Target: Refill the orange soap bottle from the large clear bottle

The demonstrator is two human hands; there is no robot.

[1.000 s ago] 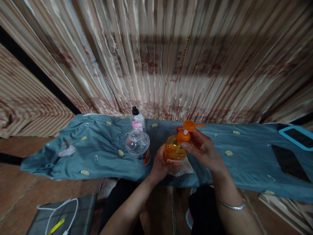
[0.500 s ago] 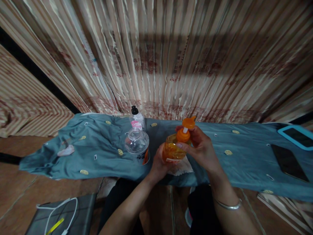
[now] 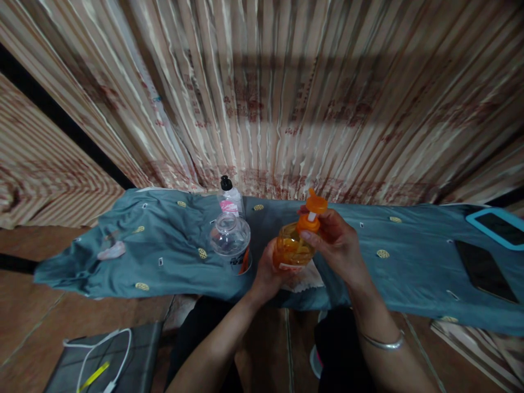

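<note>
The orange pump bottle [image 3: 293, 250] is clear-walled, amber inside, with an orange collar and pump head [image 3: 316, 204] on a white stem. It is held upright just above a pale cloth [image 3: 305, 279] at the near edge of the blue-covered table [image 3: 409, 262]. The left hand [image 3: 268, 270] is wrapped around its lower body; the right hand [image 3: 338, 245] has fingers closed on the collar — thumb side seems hidden. Since a second ago the spout has swung from pointing right to pointing away — the bottle itself has barely shifted. A clear jar [image 3: 230, 238] stands just to the left.
</note>
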